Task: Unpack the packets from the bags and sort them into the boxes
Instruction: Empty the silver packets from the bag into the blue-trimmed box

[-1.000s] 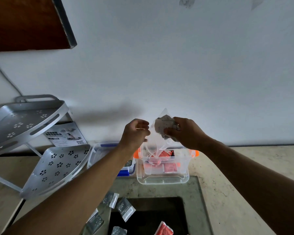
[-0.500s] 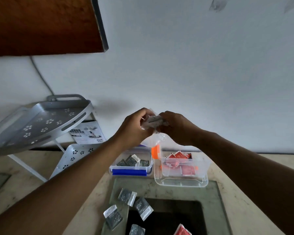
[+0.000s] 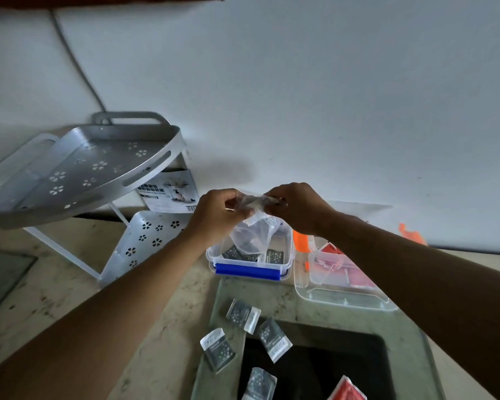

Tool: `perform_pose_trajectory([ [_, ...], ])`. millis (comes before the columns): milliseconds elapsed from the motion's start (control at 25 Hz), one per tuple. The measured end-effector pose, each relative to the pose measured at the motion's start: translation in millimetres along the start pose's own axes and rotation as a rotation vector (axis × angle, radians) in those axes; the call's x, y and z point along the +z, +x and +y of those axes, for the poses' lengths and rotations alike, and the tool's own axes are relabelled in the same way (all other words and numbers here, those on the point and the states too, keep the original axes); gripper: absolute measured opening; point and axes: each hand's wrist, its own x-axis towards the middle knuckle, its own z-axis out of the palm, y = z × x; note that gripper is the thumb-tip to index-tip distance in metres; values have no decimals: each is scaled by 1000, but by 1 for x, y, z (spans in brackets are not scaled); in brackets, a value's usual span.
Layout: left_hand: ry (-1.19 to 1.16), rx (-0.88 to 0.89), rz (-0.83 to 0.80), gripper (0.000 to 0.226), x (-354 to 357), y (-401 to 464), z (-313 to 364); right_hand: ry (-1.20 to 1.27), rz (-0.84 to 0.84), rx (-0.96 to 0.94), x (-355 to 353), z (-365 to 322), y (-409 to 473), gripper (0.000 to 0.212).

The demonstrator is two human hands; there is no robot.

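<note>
Bag (image 3: 253, 232) pinched at mouth by left hand (image 3: 214, 216) and right hand (image 3: 296, 207), hanging over blue-latched box (image 3: 250, 262). Risk: uneven pull, grey packets spilling onto table (image 3: 162, 319) or into orange-latched box (image 3: 341, 280).

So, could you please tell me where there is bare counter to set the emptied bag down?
Bare patches: the counter between the silver rack and the loose grey packets, and the strip right of the orange-clipped box. Crowded: the glass panel's near edge, and around the blue-clipped box.
</note>
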Motion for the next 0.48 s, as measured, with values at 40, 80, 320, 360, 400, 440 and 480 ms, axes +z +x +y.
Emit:
perform_pose_trajectory([
  [40, -13, -7, 16, 15, 2, 2, -5, 7, 4, 4, 2, 2, 2, 17],
  [80, -36, -19, 24, 16, 4, 4, -9, 16, 12, 8, 3, 4, 4, 17],
  [320, -155, -88, 36, 5, 8, 11, -16, -20, 4, -7, 4, 10, 6, 23],
  [360, -152, -86, 39, 5, 9, 11, -14, -7, 18, -5, 1, 9, 6, 22],
  [400, -151, -82, 45, 6, 8, 12, -12, 8, 39, -5, -1, 8, 7, 22],
  [440, -156, -76, 56, 7, 6, 13, -9, 15, 60, -8, -4, 6, 7, 21],
  [480, -166, -71, 72, 8, 4, 14, -7, 16, 79, -14, -7, 5, 7, 20],
])
